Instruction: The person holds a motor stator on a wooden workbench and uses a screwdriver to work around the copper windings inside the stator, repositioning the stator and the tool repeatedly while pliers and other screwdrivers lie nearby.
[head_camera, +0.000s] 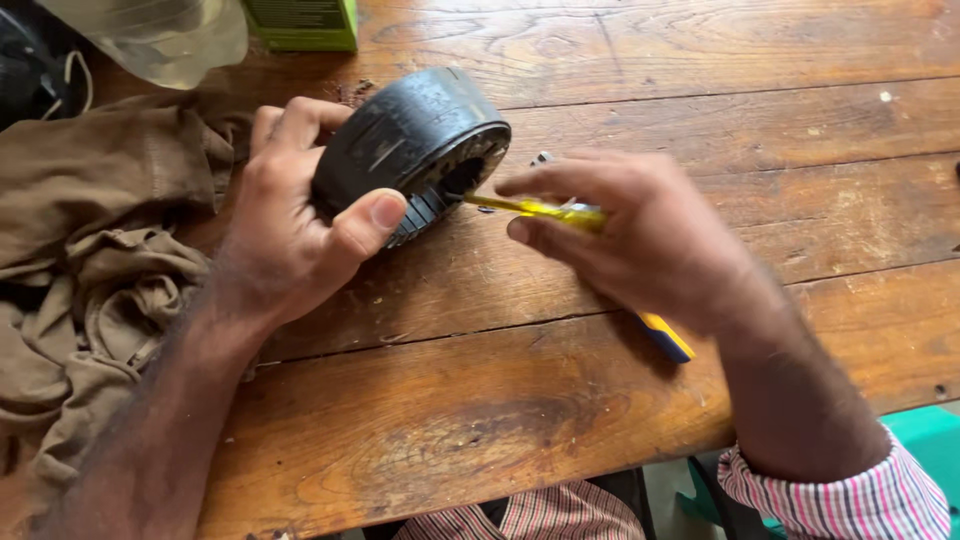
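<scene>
Worn wooden table (560, 390), planks with cracks and scratches. A crumpled olive-brown cloth (90, 260) lay bunched at its left edge. A green box (305, 22) stood at the top, cut off by the frame, and a clear plastic bag (160, 35) sat just beside it to the left. A dark object with a pale cord (35, 70) was in the top-left corner. A teal plastic seat (925, 435) showed below the table's edge at lower right.

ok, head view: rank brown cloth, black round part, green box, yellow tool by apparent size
1. brown cloth
2. black round part, held in left hand
3./4. yellow tool and green box: unsure, tool mostly hidden by right hand, box cropped.
</scene>
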